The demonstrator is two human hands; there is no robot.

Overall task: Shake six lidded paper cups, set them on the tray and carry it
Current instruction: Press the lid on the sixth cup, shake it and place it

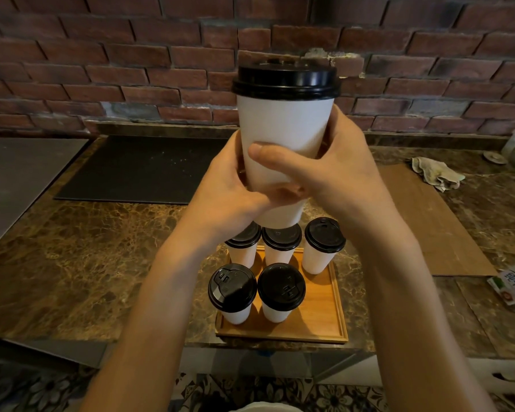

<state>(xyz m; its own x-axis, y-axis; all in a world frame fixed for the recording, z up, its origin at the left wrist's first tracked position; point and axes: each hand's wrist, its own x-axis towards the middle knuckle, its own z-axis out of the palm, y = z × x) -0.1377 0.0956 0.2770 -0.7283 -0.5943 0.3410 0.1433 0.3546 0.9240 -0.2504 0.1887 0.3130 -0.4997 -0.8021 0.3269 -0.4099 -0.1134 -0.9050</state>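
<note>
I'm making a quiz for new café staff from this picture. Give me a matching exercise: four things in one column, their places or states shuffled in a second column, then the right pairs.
Things
1. raised white paper cup with black plastic lid
2. rectangular wooden tray
3. crumpled pale cloth
4. flat black mat

Places or states
A. on the brown marble counter, far right
B. gripped by the left hand and right hand
C. carries five lidded white cups
D. on the counter, back left

Pairs: 1-B; 2-C; 3-A; 4-D
</note>
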